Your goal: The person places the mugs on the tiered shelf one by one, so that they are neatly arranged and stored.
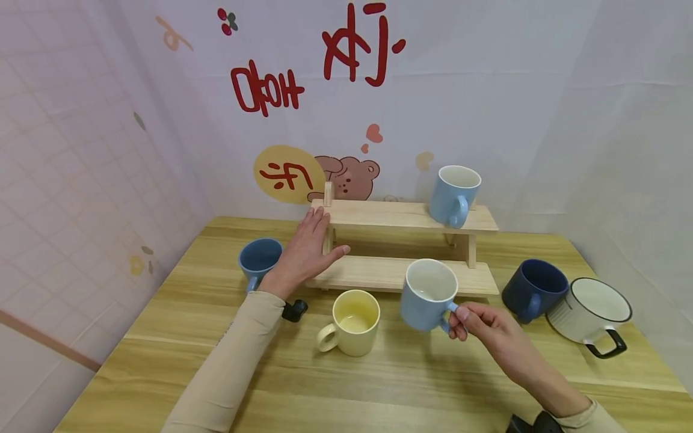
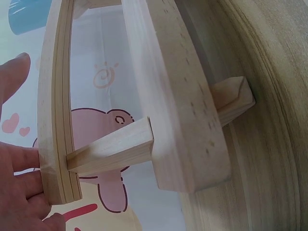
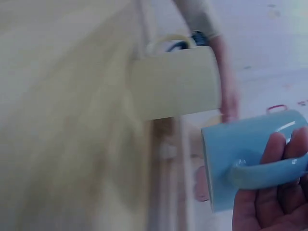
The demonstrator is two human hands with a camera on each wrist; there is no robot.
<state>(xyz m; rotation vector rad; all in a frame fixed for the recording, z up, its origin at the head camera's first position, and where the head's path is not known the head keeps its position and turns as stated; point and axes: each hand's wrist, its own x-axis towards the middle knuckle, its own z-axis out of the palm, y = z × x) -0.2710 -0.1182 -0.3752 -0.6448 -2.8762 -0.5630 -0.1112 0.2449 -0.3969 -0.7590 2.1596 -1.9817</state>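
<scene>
My right hand (image 1: 495, 337) pinches the handle of a light blue mug (image 1: 425, 307), which hangs upright above the table in front of the lower shelf. In the right wrist view, fingers curl through the handle of that mug (image 3: 260, 144). My left hand (image 1: 305, 249) rests its fingertips on the left end of a two-tier wooden shelf (image 1: 373, 215), thumb spread away. The left wrist view has fingers (image 2: 24, 183) against the end of the upper board (image 2: 55, 120). Another light blue mug (image 1: 453, 195) stands at the right of the upper tier.
On the table, a yellow mug (image 1: 354, 325) stands between my arms. A darker blue mug (image 1: 260, 255) is beside my left wrist. Right of the shelf are a navy mug (image 1: 533, 288) and a white mug with black rim (image 1: 590, 310). A printed cloth (image 1: 487, 108) hangs behind.
</scene>
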